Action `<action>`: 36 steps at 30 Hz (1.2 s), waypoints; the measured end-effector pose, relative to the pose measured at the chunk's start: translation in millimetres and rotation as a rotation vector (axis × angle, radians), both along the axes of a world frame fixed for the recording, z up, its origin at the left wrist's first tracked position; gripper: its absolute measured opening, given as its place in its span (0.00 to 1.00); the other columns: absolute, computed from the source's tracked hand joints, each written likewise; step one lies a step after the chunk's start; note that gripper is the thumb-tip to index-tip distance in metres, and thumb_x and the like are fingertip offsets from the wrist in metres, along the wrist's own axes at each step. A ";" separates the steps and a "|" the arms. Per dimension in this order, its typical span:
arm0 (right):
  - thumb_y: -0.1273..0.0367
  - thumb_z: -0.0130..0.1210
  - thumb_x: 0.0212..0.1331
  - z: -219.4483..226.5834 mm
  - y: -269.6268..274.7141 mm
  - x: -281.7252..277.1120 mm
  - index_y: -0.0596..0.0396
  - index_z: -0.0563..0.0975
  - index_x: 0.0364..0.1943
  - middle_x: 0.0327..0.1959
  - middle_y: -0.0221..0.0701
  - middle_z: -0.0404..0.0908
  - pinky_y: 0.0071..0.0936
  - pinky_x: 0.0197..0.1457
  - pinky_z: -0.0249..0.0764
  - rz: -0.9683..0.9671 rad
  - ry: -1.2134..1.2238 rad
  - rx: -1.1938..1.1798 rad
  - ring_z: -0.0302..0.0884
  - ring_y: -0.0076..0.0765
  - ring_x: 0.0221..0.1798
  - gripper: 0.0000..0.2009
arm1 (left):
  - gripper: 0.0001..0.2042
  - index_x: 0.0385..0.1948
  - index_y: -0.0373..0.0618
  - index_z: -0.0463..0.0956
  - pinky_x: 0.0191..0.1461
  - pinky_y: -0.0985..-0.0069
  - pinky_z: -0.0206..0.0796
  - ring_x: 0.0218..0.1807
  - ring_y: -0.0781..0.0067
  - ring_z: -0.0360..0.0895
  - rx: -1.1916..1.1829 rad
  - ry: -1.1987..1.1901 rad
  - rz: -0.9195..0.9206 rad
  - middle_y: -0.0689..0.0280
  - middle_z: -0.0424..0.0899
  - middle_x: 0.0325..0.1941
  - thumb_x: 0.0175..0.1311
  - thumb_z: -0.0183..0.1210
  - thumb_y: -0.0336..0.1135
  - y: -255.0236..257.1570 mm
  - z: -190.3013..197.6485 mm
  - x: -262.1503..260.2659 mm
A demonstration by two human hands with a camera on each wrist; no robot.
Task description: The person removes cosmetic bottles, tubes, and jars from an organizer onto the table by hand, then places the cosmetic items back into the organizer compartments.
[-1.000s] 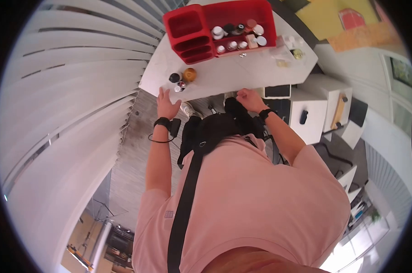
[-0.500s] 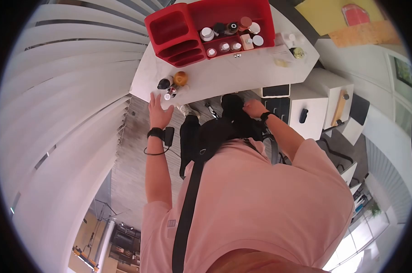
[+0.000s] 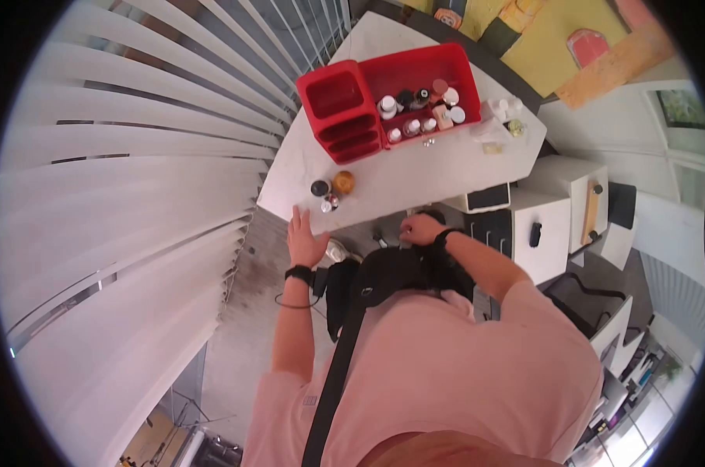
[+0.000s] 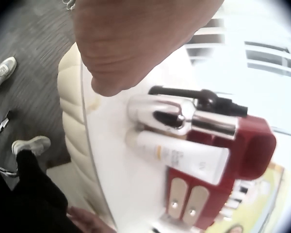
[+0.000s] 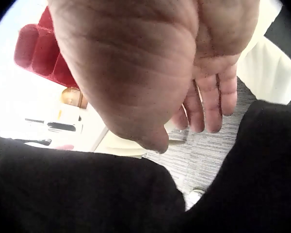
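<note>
In the head view the left hand [image 3: 307, 243] lies at the table's near left edge with fingers extended, holding nothing. Just beyond its fingertips stand a black-capped bottle [image 3: 320, 188], an orange-brown jar [image 3: 343, 182] and a small white-capped bottle [image 3: 327, 206]. Seen from the left wrist, the heel of that hand [image 4: 140, 43] is above a silver bottle [image 4: 160, 114], a white tube [image 4: 184, 156] and a black item [image 4: 172, 91]. The right hand [image 3: 421, 229] hovers over the lap; in the right wrist view this hand [image 5: 155, 68] has loose, empty fingers.
A red organizer [image 3: 372, 149] with several bottles stands on the white table [image 3: 415, 175]. Small white containers and a clear packet [image 3: 486, 131] are at its right. Slatted blinds [image 3: 135, 187] hang at the left; a white cabinet [image 3: 541, 233] stands at the right.
The head view has shifted, so the table and organizer appear lower. The right hand has come inward over the lap. The left hand stays by the table's edge, close to the small bottles.
</note>
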State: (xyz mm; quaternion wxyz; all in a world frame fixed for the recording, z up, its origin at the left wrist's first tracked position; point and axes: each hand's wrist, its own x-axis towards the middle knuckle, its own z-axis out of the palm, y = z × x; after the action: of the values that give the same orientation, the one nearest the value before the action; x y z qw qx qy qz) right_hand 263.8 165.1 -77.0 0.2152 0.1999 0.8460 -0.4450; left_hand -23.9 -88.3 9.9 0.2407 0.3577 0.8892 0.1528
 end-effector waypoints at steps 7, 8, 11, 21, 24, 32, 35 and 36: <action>0.51 0.66 0.53 -80.4 -13.5 3.7 0.53 0.86 0.32 0.34 0.42 0.88 0.47 0.46 0.81 0.290 -0.230 -0.154 0.87 0.53 0.41 0.18 | 0.37 0.71 0.34 0.68 0.81 0.50 0.56 0.79 0.35 0.60 0.218 -0.051 0.153 0.42 0.59 0.83 0.59 0.71 0.37 0.9 -2.1 10.4; 0.51 0.66 0.53 -88.9 -9.8 3.8 0.53 0.86 0.32 0.34 0.42 0.88 0.47 0.46 0.81 0.291 -0.220 -0.145 0.87 0.53 0.41 0.18 | 0.37 0.71 0.34 0.67 0.81 0.49 0.55 0.79 0.35 0.59 0.194 -0.005 0.144 0.42 0.59 0.82 0.59 0.71 0.36 4.8 -1.1 14.6; 0.52 0.66 0.51 -108.1 -14.7 7.5 0.54 0.86 0.28 0.32 0.44 0.88 0.47 0.44 0.81 0.474 -0.286 -0.095 0.87 0.54 0.39 0.18 | 0.37 0.71 0.34 0.67 0.81 0.49 0.55 0.78 0.34 0.59 0.207 0.063 0.146 0.42 0.60 0.82 0.59 0.71 0.36 10.0 -0.9 22.2; 0.50 0.69 0.54 -219.5 -56.2 -9.1 0.54 0.86 0.57 0.59 0.43 0.87 0.45 0.66 0.78 0.827 -0.602 -0.075 0.85 0.50 0.61 0.30 | 0.38 0.76 0.32 0.59 0.78 0.59 0.61 0.77 0.49 0.67 0.552 -0.295 0.890 0.46 0.64 0.80 0.67 0.69 0.34 -6.4 -25.0 24.4; 0.52 0.64 0.60 -271.1 -60.7 18.1 0.56 0.88 0.51 0.58 0.47 0.87 0.47 0.66 0.78 0.737 -0.565 -0.045 0.86 0.52 0.60 0.24 | 0.35 0.77 0.34 0.57 0.75 0.64 0.64 0.73 0.61 0.71 0.641 -0.499 0.903 0.54 0.72 0.75 0.74 0.64 0.33 -6.2 -33.4 5.0; 0.53 0.60 0.64 -461.8 -150.6 202.3 0.53 0.88 0.51 0.55 0.48 0.88 0.46 0.66 0.78 1.157 -0.448 -0.237 0.85 0.52 0.61 0.21 | 0.27 0.74 0.34 0.62 0.73 0.68 0.65 0.69 0.67 0.74 0.809 -0.808 1.025 0.59 0.76 0.72 0.78 0.59 0.34 -5.3 -46.9 -2.4; 0.55 0.55 0.68 -411.0 -110.6 168.3 0.52 0.88 0.46 0.49 0.46 0.90 0.48 0.62 0.79 1.108 -0.225 -0.156 0.86 0.52 0.57 0.18 | 0.27 0.73 0.36 0.64 0.75 0.65 0.63 0.71 0.66 0.73 0.887 -0.862 1.007 0.60 0.76 0.72 0.78 0.60 0.36 -6.7 -61.9 -1.8; 0.55 0.55 0.68 -384.5 -101.6 125.3 0.52 0.88 0.46 0.49 0.45 0.90 0.48 0.62 0.79 1.106 -0.219 -0.145 0.86 0.52 0.57 0.18 | 0.27 0.72 0.36 0.64 0.76 0.65 0.62 0.71 0.66 0.73 0.905 -0.886 0.985 0.59 0.76 0.72 0.78 0.61 0.37 -8.2 -63.5 -2.1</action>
State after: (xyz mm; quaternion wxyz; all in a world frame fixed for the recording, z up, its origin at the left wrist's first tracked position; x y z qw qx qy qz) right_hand 389.1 63.5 -461.5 0.5159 -0.2432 0.7649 -0.2996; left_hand -26.0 -96.6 -53.6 0.3079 -0.1068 0.6183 0.7152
